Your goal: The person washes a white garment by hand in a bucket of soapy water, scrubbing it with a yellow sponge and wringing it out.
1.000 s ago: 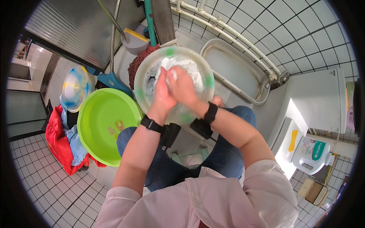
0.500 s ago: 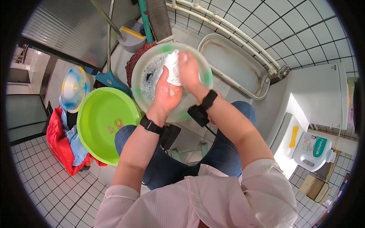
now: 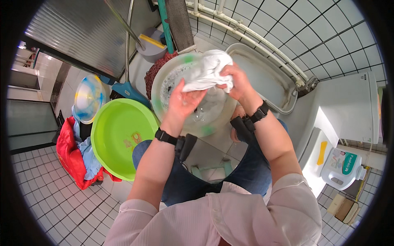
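Gripping the cloth [image 3: 211, 71], the right hand [image 3: 240, 84] curled; the left hand [image 3: 185, 101] spread fingers under its left end. A jug [image 3: 333, 169] bore a lettered green label [image 3: 349, 162].

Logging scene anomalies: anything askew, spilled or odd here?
The long trough by the tiled wall looks off: brownish stains mar its pale inside. Red cloth lies heaped outside the green basin, looking untidy. No spill visible.

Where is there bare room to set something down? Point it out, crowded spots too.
Bare: inside the green basin, between the red cloth and the sudsy basin; and a floor patch between the sudsy basin and the knees. Crowded: over the sudsy basin, where the left hand and right hand meet the white cloth.
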Demonstrator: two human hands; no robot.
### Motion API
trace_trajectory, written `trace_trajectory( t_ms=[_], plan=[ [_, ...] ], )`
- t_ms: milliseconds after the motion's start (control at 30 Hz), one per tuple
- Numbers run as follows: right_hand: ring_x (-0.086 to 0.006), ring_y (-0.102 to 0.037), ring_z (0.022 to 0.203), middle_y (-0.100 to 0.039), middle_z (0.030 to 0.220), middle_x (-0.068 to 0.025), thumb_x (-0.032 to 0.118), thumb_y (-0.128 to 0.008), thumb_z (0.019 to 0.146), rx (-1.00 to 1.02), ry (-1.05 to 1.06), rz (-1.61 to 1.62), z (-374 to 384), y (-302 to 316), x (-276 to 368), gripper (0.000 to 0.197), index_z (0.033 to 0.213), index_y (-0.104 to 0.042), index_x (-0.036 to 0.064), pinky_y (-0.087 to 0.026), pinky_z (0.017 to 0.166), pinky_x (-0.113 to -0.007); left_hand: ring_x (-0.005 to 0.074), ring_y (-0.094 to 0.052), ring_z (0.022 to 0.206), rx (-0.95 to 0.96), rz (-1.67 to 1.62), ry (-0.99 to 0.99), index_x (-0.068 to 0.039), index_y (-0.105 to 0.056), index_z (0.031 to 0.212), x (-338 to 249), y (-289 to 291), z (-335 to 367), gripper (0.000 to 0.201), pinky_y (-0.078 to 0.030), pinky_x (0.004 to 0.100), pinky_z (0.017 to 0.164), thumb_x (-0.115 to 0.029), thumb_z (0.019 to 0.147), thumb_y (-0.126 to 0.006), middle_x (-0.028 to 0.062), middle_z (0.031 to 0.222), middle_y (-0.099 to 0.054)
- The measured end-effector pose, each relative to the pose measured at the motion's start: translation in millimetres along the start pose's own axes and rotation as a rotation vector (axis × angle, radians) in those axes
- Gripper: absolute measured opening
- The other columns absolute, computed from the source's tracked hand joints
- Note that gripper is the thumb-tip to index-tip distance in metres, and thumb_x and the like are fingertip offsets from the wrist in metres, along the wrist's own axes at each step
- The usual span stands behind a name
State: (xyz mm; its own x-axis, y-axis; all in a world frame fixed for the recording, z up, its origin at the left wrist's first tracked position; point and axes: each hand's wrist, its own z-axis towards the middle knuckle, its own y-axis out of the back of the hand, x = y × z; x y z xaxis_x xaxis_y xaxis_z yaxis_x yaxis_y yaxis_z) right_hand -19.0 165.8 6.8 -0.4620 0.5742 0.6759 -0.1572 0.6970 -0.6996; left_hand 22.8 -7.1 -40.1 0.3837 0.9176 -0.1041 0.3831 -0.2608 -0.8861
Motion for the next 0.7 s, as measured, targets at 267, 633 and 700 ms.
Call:
trace_trajectory(
  t_ms=[267,633,700],
  plan=[
    [-0.0239,-0.061,0.064,-0.060,0.083,-0.0143,0.007,-0.046,0.061,0.089,-0.336,0.252,-1.9,2.2,-12.1,0.042,0.100,-0.051,-0.0079,-0.046,0.039,-0.027,0.0322,-0.039,0.116,-0.046,-0.077,0.167,0.004,-0.032,0.126,15.5,11.0,13.1,0.060,-0.029,0.0450,0.100,-0.041,0.087,-0.043,0.0213,0.126,-0.039],
    [-0.0269,-0.060,0.087,-0.060,0.097,-0.0142,0.020,-0.048,0.077,0.251,-0.229,0.461,4.7,59.3,25.1,0.034,0.104,-0.053,-0.0002,-0.049,0.077,-0.040,0.0335,-0.047,0.110,0.067,-0.113,0.197,0.000,-0.043,0.119,-29.6,11.3,16.0,0.045,-0.033,0.0458,0.096,-0.029,0.086,-0.035,0.0150,0.121,-0.048],
    [-0.0245,-0.060,0.085,-0.061,0.095,-0.0122,0.023,-0.049,0.082,0.456,-0.244,0.544,3.3,50.6,27.8,0.031,0.103,-0.053,0.0017,-0.050,0.073,-0.038,0.0324,-0.047,0.109,-0.015,-0.066,0.101,-0.001,-0.044,0.118,-24.4,-3.2,7.7,0.043,-0.033,0.0449,0.096,-0.027,0.085,-0.035,0.0136,0.121,-0.049]
  ],
)
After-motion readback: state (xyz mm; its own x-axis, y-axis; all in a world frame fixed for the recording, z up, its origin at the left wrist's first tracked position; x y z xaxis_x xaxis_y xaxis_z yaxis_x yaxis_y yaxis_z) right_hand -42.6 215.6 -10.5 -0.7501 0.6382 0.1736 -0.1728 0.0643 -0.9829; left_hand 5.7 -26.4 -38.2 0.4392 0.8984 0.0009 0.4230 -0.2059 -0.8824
